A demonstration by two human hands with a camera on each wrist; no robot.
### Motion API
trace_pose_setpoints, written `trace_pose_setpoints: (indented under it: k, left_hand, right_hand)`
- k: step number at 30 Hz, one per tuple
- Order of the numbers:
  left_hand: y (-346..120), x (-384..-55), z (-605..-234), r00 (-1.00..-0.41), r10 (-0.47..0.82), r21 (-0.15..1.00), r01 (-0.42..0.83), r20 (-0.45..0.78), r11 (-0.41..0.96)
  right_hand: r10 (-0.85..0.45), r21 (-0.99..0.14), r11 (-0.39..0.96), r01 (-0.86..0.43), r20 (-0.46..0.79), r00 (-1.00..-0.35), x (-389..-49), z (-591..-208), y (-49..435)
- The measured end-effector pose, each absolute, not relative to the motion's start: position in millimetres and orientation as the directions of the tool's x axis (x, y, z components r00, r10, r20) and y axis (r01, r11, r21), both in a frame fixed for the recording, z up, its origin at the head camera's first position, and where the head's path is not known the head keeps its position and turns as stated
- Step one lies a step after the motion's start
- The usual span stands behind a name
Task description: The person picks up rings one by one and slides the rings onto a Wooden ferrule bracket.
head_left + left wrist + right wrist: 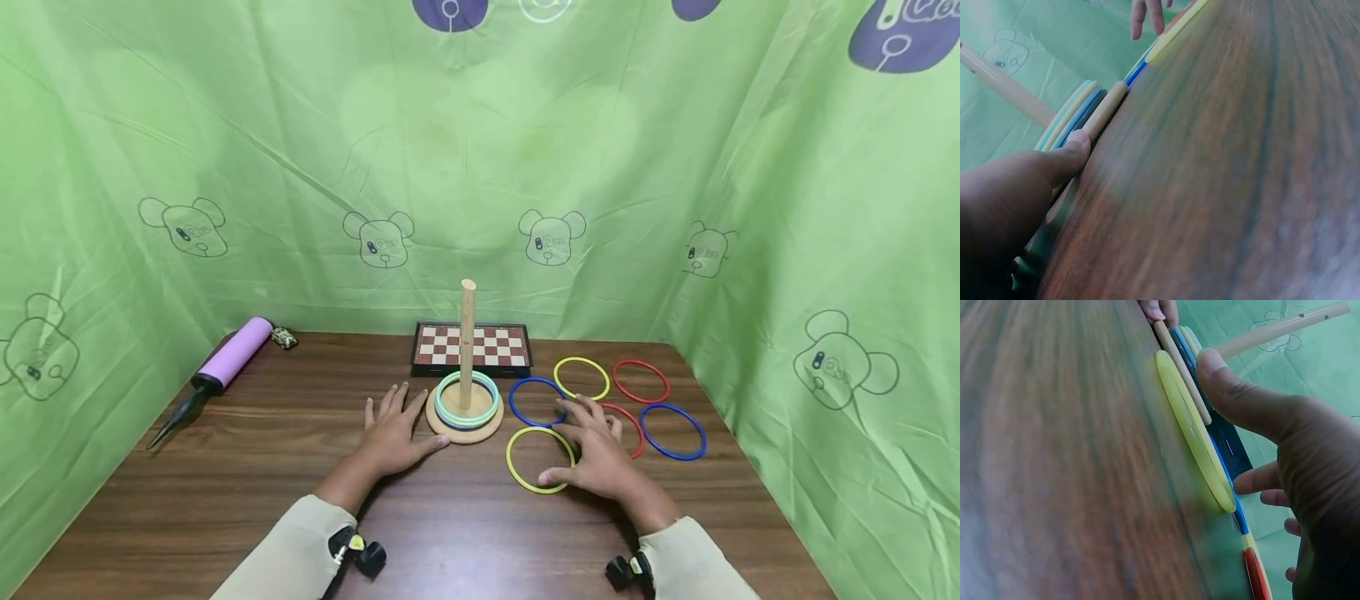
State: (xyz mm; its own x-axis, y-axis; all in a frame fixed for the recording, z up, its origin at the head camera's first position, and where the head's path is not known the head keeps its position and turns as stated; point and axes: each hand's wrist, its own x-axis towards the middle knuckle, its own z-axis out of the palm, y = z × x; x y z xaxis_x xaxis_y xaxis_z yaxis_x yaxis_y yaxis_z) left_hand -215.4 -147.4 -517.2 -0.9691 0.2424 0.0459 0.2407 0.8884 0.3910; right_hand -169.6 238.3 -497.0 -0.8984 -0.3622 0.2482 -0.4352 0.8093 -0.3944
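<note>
Peg stand (467, 350): our landmark; several rings circle its upright, stacked on the wooden base (474, 437).
Left hand (393, 437): just left of the stand, fingers spread, thumb tip touching the base's edge, gripping nothing we can make out; we judge light pressure enough to steady it.
Near yellow ring (1191, 431): flat on the table, right of the stand and slightly nearer us.
Right hand (596, 458): at that ring, thumb and fingers well apart, holding nothing; whether it touches, we cannot tell.
Good pickup: we would pinch only the yellow rim, avoid the blue ring (512, 402) just beyond, and lift level.
Backdrop lettering (555, 242): behind the stand, seemingly "Qoo"; we can read no label on the rings.
</note>
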Motion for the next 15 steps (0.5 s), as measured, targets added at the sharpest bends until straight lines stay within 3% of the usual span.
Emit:
trace_pose_setpoints:
  k: [15]
  left_hand:
    - [-147.6, -215.6, -520.1, -0.967, 0.248, 0.390, 0.249, 0.055, 0.886]
  right_hand:
    - [-0.406, -0.353, 0.823, -0.445, 0.182, -0.896, -168.2, -496.9, 239.6]
